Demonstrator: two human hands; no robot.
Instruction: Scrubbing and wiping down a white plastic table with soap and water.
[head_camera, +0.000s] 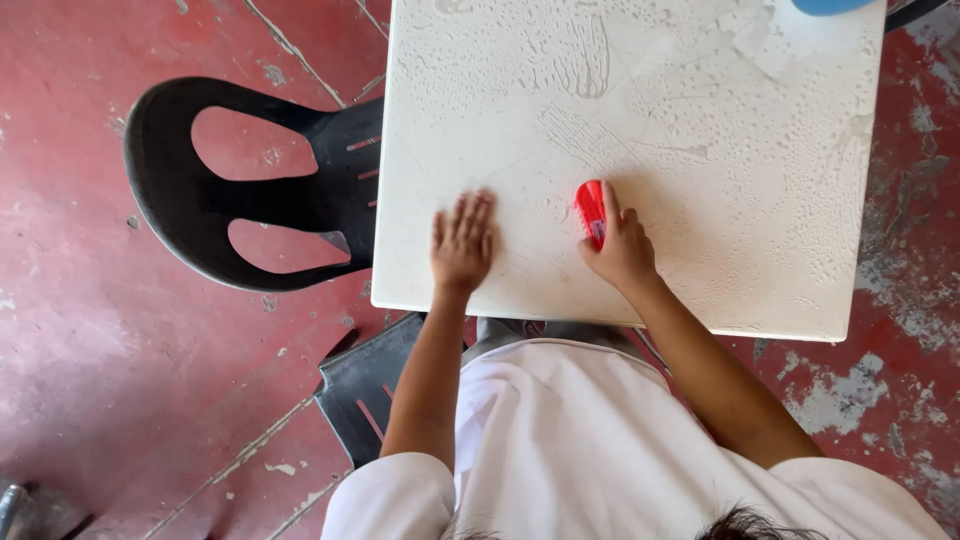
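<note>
R hand grips small red plastic scrub brush, fingers wrapped round its handle, brush pressed on white square plastic table near front-centre. L hand lies flat on tabletop, palm down, fingers loose and spread, holding nothing, just beside brush hand. Table surface wet w/ soapy film and droplets, scrub streaks above brush. Black plastic chair at table's left edge, on worn red painted floor. Blue rounded obj at table's far edge, mostly cut off.
</note>
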